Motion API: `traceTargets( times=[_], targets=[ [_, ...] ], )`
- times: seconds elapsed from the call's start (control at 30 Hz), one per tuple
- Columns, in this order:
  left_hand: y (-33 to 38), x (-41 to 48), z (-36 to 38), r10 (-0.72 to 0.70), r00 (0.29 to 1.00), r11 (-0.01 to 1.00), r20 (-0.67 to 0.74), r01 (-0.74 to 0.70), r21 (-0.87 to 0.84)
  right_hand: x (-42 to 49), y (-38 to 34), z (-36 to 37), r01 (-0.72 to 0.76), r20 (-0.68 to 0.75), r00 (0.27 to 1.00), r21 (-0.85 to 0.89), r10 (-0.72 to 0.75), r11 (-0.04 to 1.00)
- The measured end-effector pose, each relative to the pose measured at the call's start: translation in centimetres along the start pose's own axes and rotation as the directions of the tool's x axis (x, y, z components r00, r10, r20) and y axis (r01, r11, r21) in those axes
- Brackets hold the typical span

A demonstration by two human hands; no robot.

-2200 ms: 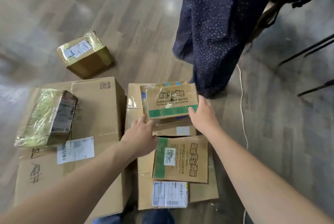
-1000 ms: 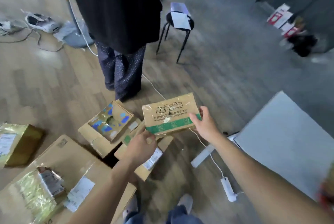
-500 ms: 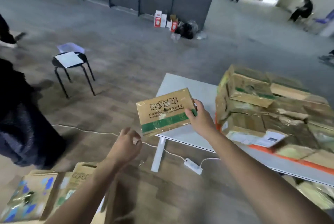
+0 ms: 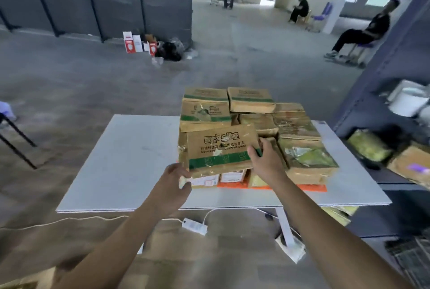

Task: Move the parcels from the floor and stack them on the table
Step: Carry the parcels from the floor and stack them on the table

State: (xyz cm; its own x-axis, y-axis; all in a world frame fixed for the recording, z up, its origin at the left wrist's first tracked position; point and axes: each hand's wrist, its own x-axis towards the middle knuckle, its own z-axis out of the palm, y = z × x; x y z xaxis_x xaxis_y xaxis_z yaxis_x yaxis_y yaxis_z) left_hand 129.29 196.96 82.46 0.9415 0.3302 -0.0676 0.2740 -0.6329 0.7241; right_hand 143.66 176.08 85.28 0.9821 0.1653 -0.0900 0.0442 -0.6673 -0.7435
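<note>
Over the near half of the surface (image 4: 130,160), the parcel (image 4: 218,149) hangs tilted between both hands, printed face up toward the camera, right against the front of the stack of parcels (image 4: 300,149). The right hand (image 4: 267,163) clamps the parcel's right edge, thumb on the printed face, fingers wrapped behind. The left hand (image 4: 174,184) takes the lower left corner, thumb at the edge, fingers curled underneath. So the hands sit apart, one at each end of the box. The stack fills the right side of the surface, back to the far edge.

Now the print: big blocky Chinese characters across the top, a smaller Chinese line below, then tiny Latin lettering ending "quality makes future". A green band (image 4: 221,161) with pale icons runs along the bottom. White shipping labels (image 4: 204,181) peek out beneath, too small to read, and an orange sheet (image 4: 311,188) lies under the stack.
</note>
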Motion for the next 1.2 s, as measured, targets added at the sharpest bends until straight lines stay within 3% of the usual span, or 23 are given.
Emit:
traceTargets(
  times=[0.33, 0.6, 0.77, 0.97, 1.2],
  targets=[
    [8.3, 9.0, 6.3, 0.127, 0.987, 0.989, 0.095, -0.133, 0.07, 7.4, 5.3, -6.8, -0.124, -0.061, 0.99, 0.084, 0.13, 0.989],
    [10.9, 18.7, 7.5, 0.189, 0.974, 0.981, 0.121, -0.183, -0.062, 16.6, 5.5, -8.4, -0.211, -0.075, 0.975, 0.003, 0.211, 0.977],
    [10.6, 25.3, 7.7, 0.264, 0.961, 0.943, 0.08, -0.275, 0.189, 21.4, 5.5, -7.6, -0.235, -0.087, 0.968, 0.006, 0.235, 0.972],
    [9.3, 29.5, 9.2, 0.146, 0.983, 0.88, 0.114, -0.181, 0.439, 25.0, 6.3, -6.2, -0.285, -0.023, 0.959, -0.056, 0.284, 0.957],
    [8.5, 30.1, 9.6, 0.164, 0.977, 0.787, 0.136, -0.213, 0.579, 27.1, 7.5, -4.9, -0.24, 0.031, 0.969, -0.112, 0.245, 0.964]
  ],
)
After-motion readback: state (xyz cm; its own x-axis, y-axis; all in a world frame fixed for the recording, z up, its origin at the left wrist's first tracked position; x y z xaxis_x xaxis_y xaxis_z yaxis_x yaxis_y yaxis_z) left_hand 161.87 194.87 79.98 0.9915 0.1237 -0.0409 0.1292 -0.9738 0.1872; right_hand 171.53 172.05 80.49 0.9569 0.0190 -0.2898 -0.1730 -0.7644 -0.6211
